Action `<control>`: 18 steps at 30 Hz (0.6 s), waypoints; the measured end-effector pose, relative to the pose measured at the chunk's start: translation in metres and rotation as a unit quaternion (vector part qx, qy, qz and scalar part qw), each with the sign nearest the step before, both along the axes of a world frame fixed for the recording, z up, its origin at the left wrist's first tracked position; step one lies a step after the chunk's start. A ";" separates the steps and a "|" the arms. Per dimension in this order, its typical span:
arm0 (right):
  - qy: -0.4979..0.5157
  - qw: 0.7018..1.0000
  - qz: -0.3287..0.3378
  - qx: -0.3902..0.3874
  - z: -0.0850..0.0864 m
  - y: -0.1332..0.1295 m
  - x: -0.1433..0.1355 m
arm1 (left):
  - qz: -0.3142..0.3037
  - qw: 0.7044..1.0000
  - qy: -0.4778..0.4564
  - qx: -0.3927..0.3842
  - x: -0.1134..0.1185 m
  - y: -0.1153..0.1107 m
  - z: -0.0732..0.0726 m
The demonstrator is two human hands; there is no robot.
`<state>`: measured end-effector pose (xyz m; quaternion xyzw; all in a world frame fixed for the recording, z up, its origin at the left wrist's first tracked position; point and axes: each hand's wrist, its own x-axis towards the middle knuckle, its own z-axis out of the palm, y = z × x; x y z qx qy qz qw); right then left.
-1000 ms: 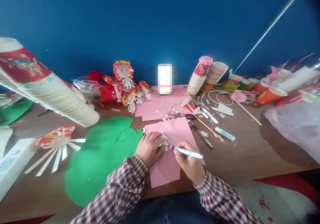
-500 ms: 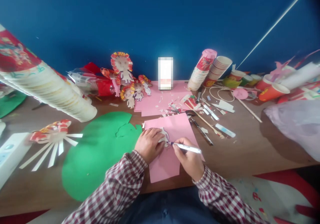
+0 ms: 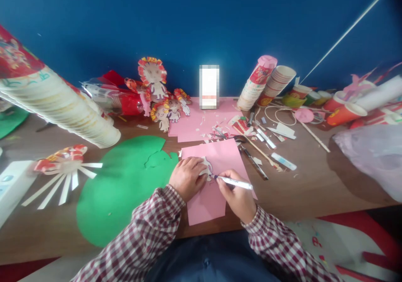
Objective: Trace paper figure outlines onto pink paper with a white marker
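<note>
Marker [image 3: 235, 182] pinched in closed fingers of right hand [image 3: 240, 198], tip at edge of white cutout [image 3: 205, 169] on pink sheet [image 3: 207, 208], left hand [image 3: 187, 179] flat, fingers slightly bent, pressing cutout down, green paper [image 3: 116, 190] just beside, cup stack [image 3: 253, 87] behind.

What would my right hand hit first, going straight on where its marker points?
Your right hand, leading with the marker, would likely meet the white cutout first, then your left hand; the tip's height is hard to judge.
</note>
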<state>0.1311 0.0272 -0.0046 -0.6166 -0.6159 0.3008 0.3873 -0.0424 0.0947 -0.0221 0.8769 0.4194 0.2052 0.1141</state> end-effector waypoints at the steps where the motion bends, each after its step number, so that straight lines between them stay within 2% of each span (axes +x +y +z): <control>1: -0.001 1.000 0.000 0.000 0.000 0.000 0.000 | 0.000 1.000 -0.001 0.000 0.000 0.000 0.000; 18: -0.010 1.000 0.006 -0.005 -0.001 0.000 0.001 | -0.001 1.000 0.001 -0.005 0.000 0.000 0.000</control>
